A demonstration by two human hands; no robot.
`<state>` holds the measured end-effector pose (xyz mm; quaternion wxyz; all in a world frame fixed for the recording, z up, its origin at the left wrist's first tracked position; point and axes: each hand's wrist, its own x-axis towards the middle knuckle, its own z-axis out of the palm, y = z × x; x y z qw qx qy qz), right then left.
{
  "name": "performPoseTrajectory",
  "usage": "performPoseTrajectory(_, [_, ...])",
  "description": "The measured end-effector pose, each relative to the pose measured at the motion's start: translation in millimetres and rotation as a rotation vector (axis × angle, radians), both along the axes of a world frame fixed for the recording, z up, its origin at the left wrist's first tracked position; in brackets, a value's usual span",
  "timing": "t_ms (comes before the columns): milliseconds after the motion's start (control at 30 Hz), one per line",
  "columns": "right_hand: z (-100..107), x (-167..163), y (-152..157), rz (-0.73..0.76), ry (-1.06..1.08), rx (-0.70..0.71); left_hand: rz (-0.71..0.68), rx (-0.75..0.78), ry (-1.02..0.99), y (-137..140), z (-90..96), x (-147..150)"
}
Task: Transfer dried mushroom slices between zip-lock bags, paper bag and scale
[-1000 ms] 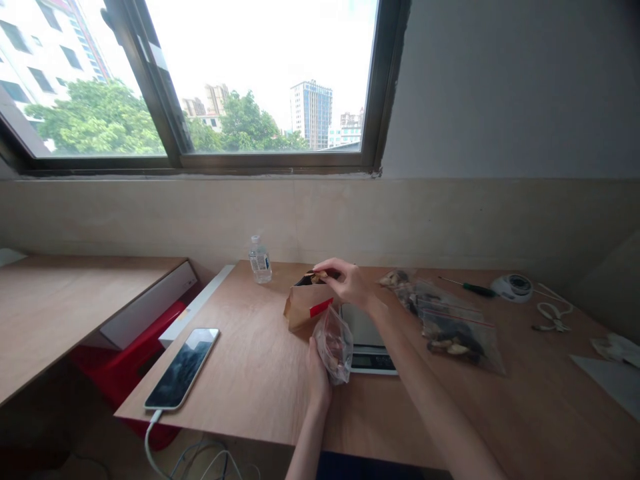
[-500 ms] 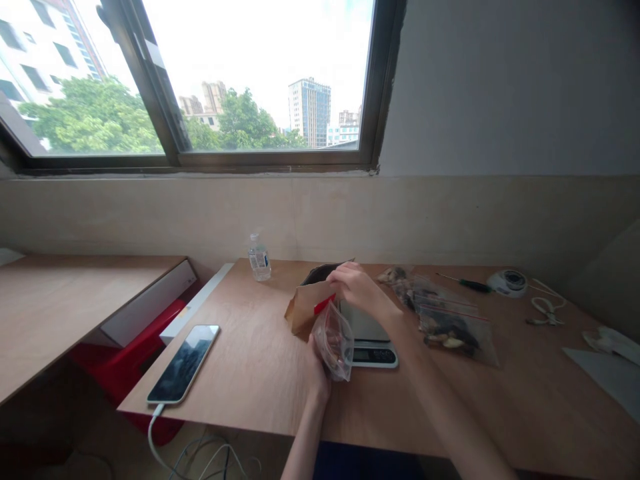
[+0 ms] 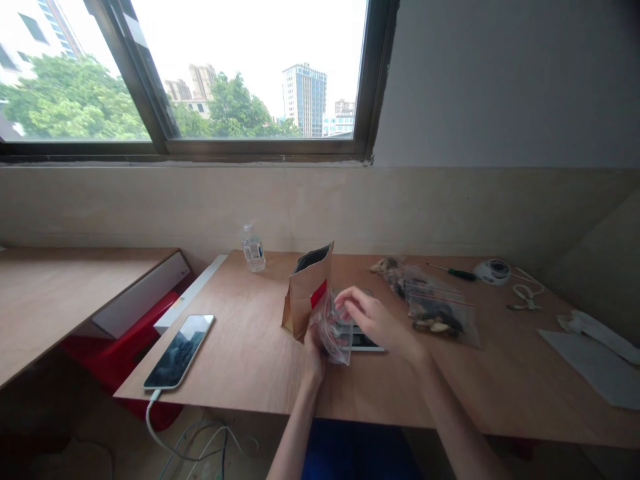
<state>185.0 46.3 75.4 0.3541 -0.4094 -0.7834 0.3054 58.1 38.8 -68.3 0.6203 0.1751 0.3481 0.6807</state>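
A clear zip bag (image 3: 334, 333) is held up over the table by my left hand (image 3: 313, 353), whose fingers wrap its left side. What lies inside the bag is hard to make out. My right hand (image 3: 363, 313) hovers at the bag's opening, fingers bent and somewhat apart, with nothing visible in them. Just behind stands an upright brown paper bag (image 3: 305, 293), its top open and dark inside, with a red patch on its front. Partly hidden under my right hand and the zip bag is a kitchen scale (image 3: 367, 343).
Zip bags with dark and pale pieces (image 3: 440, 320) lie right of the scale. Beyond them are a green-handled screwdriver (image 3: 461, 273) and a white dome camera (image 3: 493, 271) with its cable. A water bottle (image 3: 254, 250) stands at the back left; a phone (image 3: 180, 352) charges near the left edge.
My right hand has let go of the paper bag's top and come down to the zip bag's opening. The paper bag now stands with its top in full view. My view has shifted slightly.
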Motion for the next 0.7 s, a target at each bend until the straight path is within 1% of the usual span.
performPoseTrajectory(33, [-9,1,-3,0.022,-0.054,-0.067,0.003,0.02,-0.006,1,-1.4,1])
performPoseTrajectory(67, [-18,2,-5,0.029,-0.101,-0.104,0.003,0.038,-0.011,2,-3.1,1])
performPoseTrajectory(133, [-36,0,-5,0.053,-0.168,-0.15,0.01,0.063,-0.012,4,-7.3,1])
performPoseTrajectory(167, [-44,-2,-3,0.096,-0.182,-0.17,0.023,0.07,0.0,5,-9.5,1])
performPoseTrajectory(233, [-57,-8,-1,0.21,-0.191,-0.186,0.065,0.079,0.049,6,-13.1,0])
performPoseTrajectory(300, [-66,-13,0,0.277,-0.205,-0.177,0.095,0.107,0.115,7,-14.5,-1])
performPoseTrajectory(400, [-74,-19,-1,0.286,-0.222,-0.133,0.076,0.157,0.167,6,-12.5,-2])
performPoseTrajectory(533, [-77,-23,-3,0.261,-0.164,-0.084,0.055,0.183,0.17,5,-9.7,-1])
performPoseTrajectory(600, [-79,-24,-2,0.232,-0.155,-0.105,0.059,0.174,0.173,5,-11.0,-1])
performPoseTrajectory(700, [-87,-23,1,0.183,-0.169,-0.164,0.079,0.122,0.179,4,-14.9,-1])
